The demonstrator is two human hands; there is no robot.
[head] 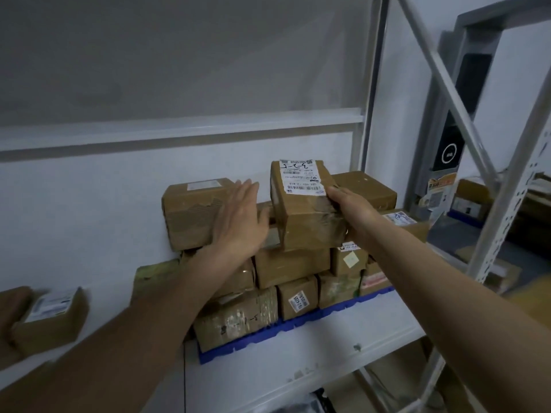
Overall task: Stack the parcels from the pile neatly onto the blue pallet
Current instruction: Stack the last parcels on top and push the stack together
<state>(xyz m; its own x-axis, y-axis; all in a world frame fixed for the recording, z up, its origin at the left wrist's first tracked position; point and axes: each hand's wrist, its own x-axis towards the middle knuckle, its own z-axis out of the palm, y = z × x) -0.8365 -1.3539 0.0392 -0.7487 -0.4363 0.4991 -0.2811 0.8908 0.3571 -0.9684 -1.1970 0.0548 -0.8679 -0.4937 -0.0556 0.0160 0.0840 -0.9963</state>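
A stack of brown cardboard parcels stands on the blue pallet (pixel 301 326) against the white wall. My right hand (pixel 350 208) grips a taped brown parcel with a white label (pixel 301 204), held tilted at the top of the stack. My left hand (pixel 238 216) lies flat with straight fingers against the right side of a larger brown parcel (pixel 190 213) on the top row. Behind the held parcel sits another brown box (pixel 368 187). Lower rows hold several smaller labelled boxes (pixel 296 299).
A small labelled parcel (pixel 52 317) sits at the far left by the wall. A grey metal rack (pixel 507 204) with diagonal braces stands at the right, with boxes on its shelves. A dark door-lock panel (pixel 450 144) hangs behind it.
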